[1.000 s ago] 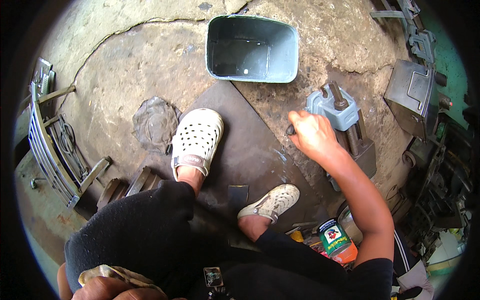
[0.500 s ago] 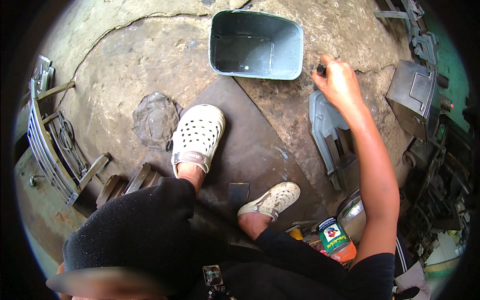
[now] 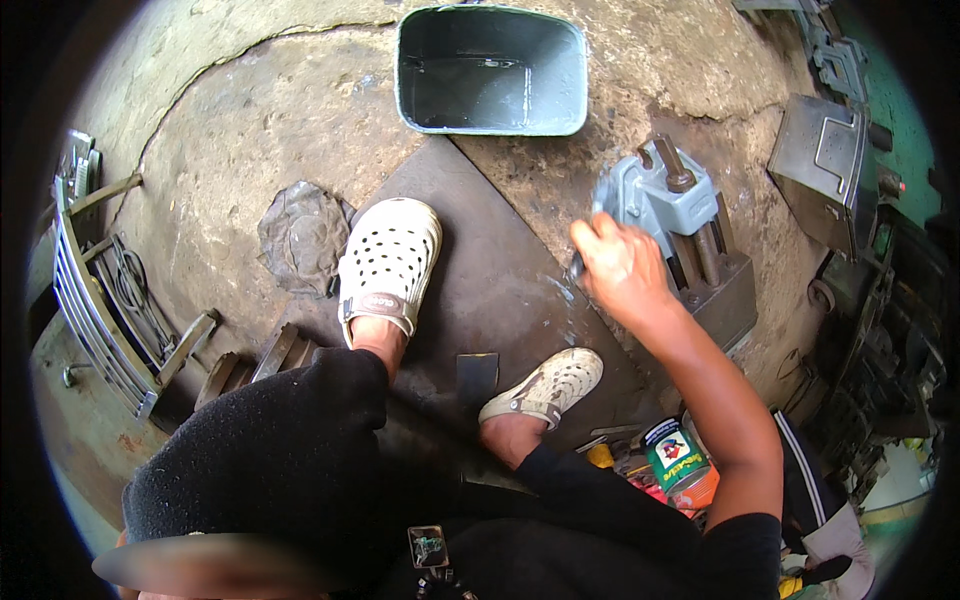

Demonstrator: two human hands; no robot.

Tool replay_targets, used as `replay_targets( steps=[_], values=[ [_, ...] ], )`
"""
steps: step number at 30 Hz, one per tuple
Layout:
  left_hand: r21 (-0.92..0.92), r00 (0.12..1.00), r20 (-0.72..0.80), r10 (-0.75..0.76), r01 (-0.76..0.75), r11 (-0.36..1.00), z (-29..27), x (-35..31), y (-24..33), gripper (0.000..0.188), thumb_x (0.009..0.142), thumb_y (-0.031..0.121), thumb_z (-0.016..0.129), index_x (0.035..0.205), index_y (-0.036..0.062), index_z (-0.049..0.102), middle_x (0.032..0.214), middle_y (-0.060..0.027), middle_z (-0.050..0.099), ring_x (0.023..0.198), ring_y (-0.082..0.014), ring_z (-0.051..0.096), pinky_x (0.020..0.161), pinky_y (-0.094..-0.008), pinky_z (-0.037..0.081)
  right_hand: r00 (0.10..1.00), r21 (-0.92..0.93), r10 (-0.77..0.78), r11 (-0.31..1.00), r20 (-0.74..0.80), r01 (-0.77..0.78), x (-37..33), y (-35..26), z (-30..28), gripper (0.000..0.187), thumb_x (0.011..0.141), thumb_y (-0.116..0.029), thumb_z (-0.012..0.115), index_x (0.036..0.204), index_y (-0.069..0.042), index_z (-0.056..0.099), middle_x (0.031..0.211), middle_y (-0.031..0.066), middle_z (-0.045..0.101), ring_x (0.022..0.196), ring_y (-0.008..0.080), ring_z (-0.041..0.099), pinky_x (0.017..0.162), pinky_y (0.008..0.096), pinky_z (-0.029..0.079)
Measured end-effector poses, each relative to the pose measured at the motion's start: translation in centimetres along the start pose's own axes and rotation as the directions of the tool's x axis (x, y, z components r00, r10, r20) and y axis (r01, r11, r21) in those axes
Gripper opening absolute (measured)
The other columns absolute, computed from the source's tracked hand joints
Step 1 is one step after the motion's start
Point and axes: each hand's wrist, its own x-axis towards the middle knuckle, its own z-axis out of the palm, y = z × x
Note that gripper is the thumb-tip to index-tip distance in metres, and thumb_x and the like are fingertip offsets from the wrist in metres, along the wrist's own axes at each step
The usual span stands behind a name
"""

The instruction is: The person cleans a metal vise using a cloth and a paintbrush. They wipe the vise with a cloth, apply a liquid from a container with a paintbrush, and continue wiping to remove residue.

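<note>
My right hand is closed around a dark-handled tool, apparently a paintbrush; its far end is a grey blur beside the metalwork. Just beyond and to the right of the hand stands a heavy vise-like metal piece. Its upper part is light blue-grey, with a screw standing out of the top, and its lower block is bare dark metal. My fingers and wrist hide part of its left side. My left hand is out of view.
An open grey bin stands at the far middle. A crumpled grey cloth lies left of my cream clog. Near my right arm sits a green-labelled can. A curved metal rack is on the left, a metal box on the right.
My right hand has come nearer and to the left with the tool, uncovering the vise-like piece's top. The whole view has shifted slightly, so the bin appears higher and further left.
</note>
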Motion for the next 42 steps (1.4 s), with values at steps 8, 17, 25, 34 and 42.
replay_targets(
  steps=[8,17,25,34,42],
  values=[
    [0.017,0.998,0.047,0.041,-0.042,0.999,0.4,0.3,0.3,0.029,0.067,0.020,0.073,0.094,0.0078,0.068,0.096,-0.0078,0.067,0.081,-0.0230,0.064,0.069,-0.0371,0.049,0.975,0.037,0.184,0.981,0.126,-0.190,-2.7,-1.9,1.6,0.039,0.063,-0.010,0.079,0.093,-0.007,0.055,0.087,0.0164,0.061,0.077,0.0366,0.067,0.067,0.0481,0.053],
    [0.075,0.988,0.065,0.139,-0.144,0.987,1.5,0.4,0.8,0.028,0.068,0.018,0.074,0.092,0.0057,0.068,0.093,-0.0091,0.067,0.079,-0.0239,0.064,0.067,-0.0373,0.049,0.958,0.014,0.282,0.959,-0.052,-0.281,-1.2,-2.2,2.5,0.036,0.065,-0.009,0.078,0.094,-0.006,0.057,0.086,0.0181,0.061,0.076,0.0377,0.067,0.067,0.0480,0.054],
    [0.095,0.977,0.135,0.166,-0.180,0.979,2.1,0.0,1.8,0.031,0.070,0.018,0.073,0.097,0.0049,0.066,0.094,-0.0108,0.066,0.079,-0.0261,0.065,0.068,-0.0387,0.050,0.942,0.092,0.282,0.959,-0.179,-0.270,-3.5,-2.7,3.5,0.037,0.066,-0.009,0.078,0.095,-0.006,0.057,0.090,0.0183,0.060,0.078,0.0381,0.066,0.070,0.0487,0.054],
    [0.153,0.941,0.119,0.317,-0.333,0.931,3.3,-0.6,2.0,0.031,0.072,0.018,0.074,0.099,0.0039,0.066,0.094,-0.0122,0.065,0.080,-0.0279,0.065,0.069,-0.0401,0.050,0.940,0.208,0.320,0.934,-0.123,-0.291,-9.1,-4.4,4.9,0.042,0.062,-0.013,0.081,0.096,-0.008,0.056,0.094,0.0162,0.059,0.082,0.0381,0.065,0.073,0.0487,0.053],
    [0.168,0.957,0.132,0.259,-0.279,0.945,4.3,-0.8,3.7,0.031,0.072,0.016,0.074,0.098,0.0032,0.066,0.094,-0.0135,0.065,0.079,-0.0286,0.065,0.069,-0.0404,0.051,0.934,0.104,0.318,0.947,-0.163,-0.305,-10.2,-2.5,6.9,0.044,0.063,-0.008,0.078,0.101,-0.009,0.056,0.094,0.0156,0.059,0.083,0.0369,0.064,0.074,0.0459,0.052]
  ],
)
